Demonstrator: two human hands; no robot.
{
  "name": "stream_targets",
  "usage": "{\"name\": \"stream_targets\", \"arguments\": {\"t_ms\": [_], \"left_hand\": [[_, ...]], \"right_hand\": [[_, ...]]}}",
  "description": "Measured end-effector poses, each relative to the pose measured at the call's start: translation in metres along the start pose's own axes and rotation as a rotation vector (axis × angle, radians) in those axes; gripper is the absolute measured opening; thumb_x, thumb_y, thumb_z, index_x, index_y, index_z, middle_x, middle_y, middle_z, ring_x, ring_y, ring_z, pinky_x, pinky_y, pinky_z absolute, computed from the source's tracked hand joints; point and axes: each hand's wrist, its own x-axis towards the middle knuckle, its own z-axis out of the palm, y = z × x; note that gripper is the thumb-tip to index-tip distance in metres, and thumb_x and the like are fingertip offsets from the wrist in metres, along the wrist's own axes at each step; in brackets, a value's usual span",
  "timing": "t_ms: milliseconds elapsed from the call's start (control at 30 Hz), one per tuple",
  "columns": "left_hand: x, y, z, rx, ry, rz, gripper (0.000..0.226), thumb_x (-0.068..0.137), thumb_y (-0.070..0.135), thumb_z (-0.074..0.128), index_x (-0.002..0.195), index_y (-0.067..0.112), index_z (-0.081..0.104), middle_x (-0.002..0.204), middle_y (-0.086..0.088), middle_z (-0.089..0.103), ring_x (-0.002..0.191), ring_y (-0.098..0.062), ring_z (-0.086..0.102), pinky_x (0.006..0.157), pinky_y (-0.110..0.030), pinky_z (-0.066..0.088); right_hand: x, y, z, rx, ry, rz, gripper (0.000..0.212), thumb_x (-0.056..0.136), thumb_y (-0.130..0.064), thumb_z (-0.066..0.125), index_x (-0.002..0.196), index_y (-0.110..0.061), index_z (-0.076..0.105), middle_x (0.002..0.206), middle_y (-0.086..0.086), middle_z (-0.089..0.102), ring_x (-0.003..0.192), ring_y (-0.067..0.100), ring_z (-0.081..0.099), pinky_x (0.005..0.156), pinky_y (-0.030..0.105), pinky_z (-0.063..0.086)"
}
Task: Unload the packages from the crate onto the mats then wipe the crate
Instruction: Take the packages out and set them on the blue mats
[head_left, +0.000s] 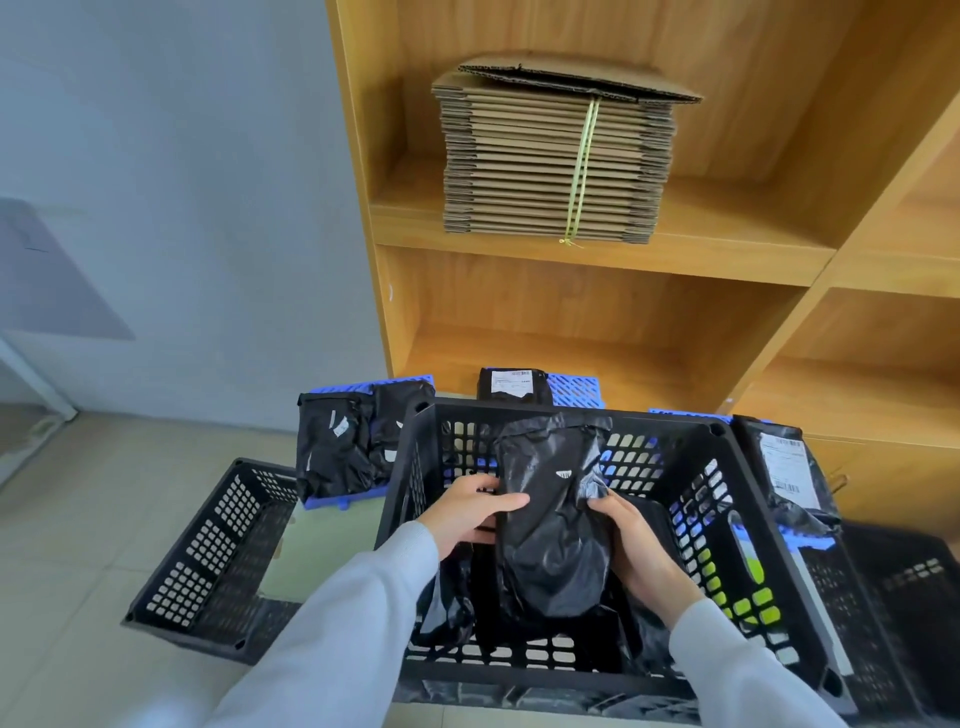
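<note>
On a pale tiled floor before a grey wall and a wood-grain shelf unit bearing a tied stack of flattened corrugated cardboard, a black perforated plastic crate stands among blue lattice mats on which crinkled black poly packages already lie. Both the left hand and the right hand grasp a glossy, wrinkled black package by its sides, held upright within the crate above more dark bags. A second black crate sits at left, another at right is cut off by the frame edge, and the labels' print is too small to read.
</note>
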Motion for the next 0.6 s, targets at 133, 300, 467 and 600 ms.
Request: {"name": "stream_targets", "arguments": {"t_ms": [133,300,467,600], "left_hand": [[-0.011,0.014,-0.002,-0.021,0.04,0.065,0.04,0.087,0.03,0.081,0.123,0.015,0.069,0.11,-0.002,0.078,0.103,-0.018,0.075,0.085,-0.035,0.062],[-0.02,0.037,-0.011,-0.029,0.143,0.121,0.031,0.089,0.034,0.079,0.117,0.019,0.074,0.109,0.002,0.078,0.103,-0.016,0.074,0.093,-0.037,0.06],[-0.026,0.053,-0.029,-0.046,0.297,0.154,0.032,0.086,0.041,0.079,0.113,0.024,0.076,0.11,0.006,0.078,0.107,-0.016,0.073,0.102,-0.046,0.055],[-0.037,0.067,-0.048,-0.093,0.402,0.196,0.027,0.091,0.033,0.076,0.114,0.02,0.076,0.11,0.003,0.078,0.105,-0.018,0.074,0.101,-0.047,0.056]], "right_hand": [[0.003,-0.014,0.007,-0.039,0.002,-0.011,0.025,0.098,-0.017,0.057,0.119,-0.012,0.07,0.113,0.012,0.075,0.099,0.028,0.073,0.089,0.04,0.053],[0.016,-0.033,0.016,-0.132,-0.063,-0.048,0.038,0.095,-0.041,0.064,0.123,-0.017,0.07,0.119,0.008,0.074,0.11,0.028,0.07,0.101,0.047,0.051],[0.035,-0.056,0.03,-0.245,-0.166,-0.117,0.034,0.101,-0.041,0.057,0.119,-0.016,0.071,0.113,0.009,0.073,0.104,0.025,0.07,0.091,0.043,0.056],[0.055,-0.074,0.045,-0.321,-0.229,-0.128,0.026,0.106,-0.028,0.051,0.117,-0.018,0.071,0.103,0.007,0.074,0.089,0.022,0.071,0.081,0.04,0.058]]}}
